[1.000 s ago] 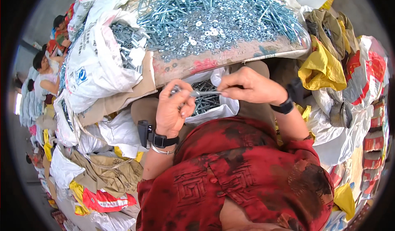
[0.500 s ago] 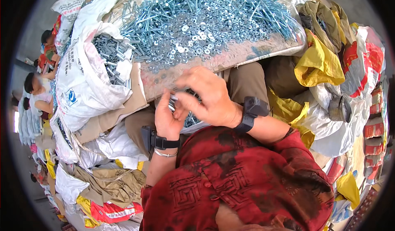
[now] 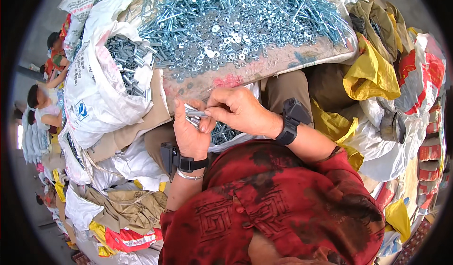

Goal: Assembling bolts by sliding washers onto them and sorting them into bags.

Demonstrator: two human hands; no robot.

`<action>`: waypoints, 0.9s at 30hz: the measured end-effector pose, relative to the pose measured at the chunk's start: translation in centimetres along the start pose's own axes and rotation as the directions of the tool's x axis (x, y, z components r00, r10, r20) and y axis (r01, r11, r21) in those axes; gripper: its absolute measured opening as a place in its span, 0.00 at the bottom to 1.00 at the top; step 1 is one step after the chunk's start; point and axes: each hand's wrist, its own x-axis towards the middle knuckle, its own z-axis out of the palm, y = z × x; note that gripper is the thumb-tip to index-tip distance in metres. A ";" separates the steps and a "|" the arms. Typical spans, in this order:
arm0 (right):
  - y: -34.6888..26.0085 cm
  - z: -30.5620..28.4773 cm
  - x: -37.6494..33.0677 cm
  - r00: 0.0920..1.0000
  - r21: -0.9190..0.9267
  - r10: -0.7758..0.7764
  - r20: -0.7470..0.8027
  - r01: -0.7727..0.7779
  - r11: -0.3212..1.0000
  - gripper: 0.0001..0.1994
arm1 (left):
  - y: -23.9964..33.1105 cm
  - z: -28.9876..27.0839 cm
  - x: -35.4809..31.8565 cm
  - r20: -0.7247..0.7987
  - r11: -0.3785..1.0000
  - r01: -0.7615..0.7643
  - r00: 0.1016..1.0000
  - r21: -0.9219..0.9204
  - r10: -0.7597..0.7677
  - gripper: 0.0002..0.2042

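My left hand (image 3: 192, 138) is closed around several short metal sleeves (image 3: 193, 110), which stick out between thumb and fingers. Close beside it, my right hand (image 3: 247, 111) pinches thumb and forefinger together at the sleeves' right ends; whatever small part it grips is hidden. Both hands are just off the front edge of a worn board (image 3: 283, 59). On this board lie loose washers and nuts (image 3: 222, 41), with a heap of long thin bolts (image 3: 302, 8) behind them. More metal parts (image 3: 226, 133) show in a white bag below my hands.
At the left of the board stands a white sack (image 3: 96, 102) full of metal sleeves (image 3: 126, 67). Yellow sacking (image 3: 370, 78) and a metal ring-shaped container (image 3: 392, 127) are at the right. Other people (image 3: 47, 107) sit at the far left.
My right hand has come down and its fingers now pinch at the sleeves in my left hand. The left hand has turned a little, so more of the sleeves show.
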 end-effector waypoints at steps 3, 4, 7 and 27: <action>0.2 0.4 -0.2 0.997 0.401 0.055 -0.057 -0.028 0.915 0.08 | -0.3 1.2 -0.8 0.032 0.998 -0.045 0.999 0.042 0.044 0.21; 0.0 0.4 -0.2 0.997 0.401 0.053 -0.058 -0.025 0.916 0.08 | -0.4 1.4 -1.0 0.035 0.996 -0.056 0.998 0.063 0.054 0.19; -0.6 0.3 -0.4 0.972 -0.053 0.037 -0.232 -0.051 0.997 0.10 | -0.7 0.5 -0.8 0.069 0.982 -0.107 0.993 0.157 0.097 0.14; 9.5 -8.5 1.6 0.966 -0.900 -0.154 -0.206 -0.126 0.417 0.04 | -1.8 0.7 -1.5 0.144 0.935 0.231 0.950 0.268 -0.276 0.04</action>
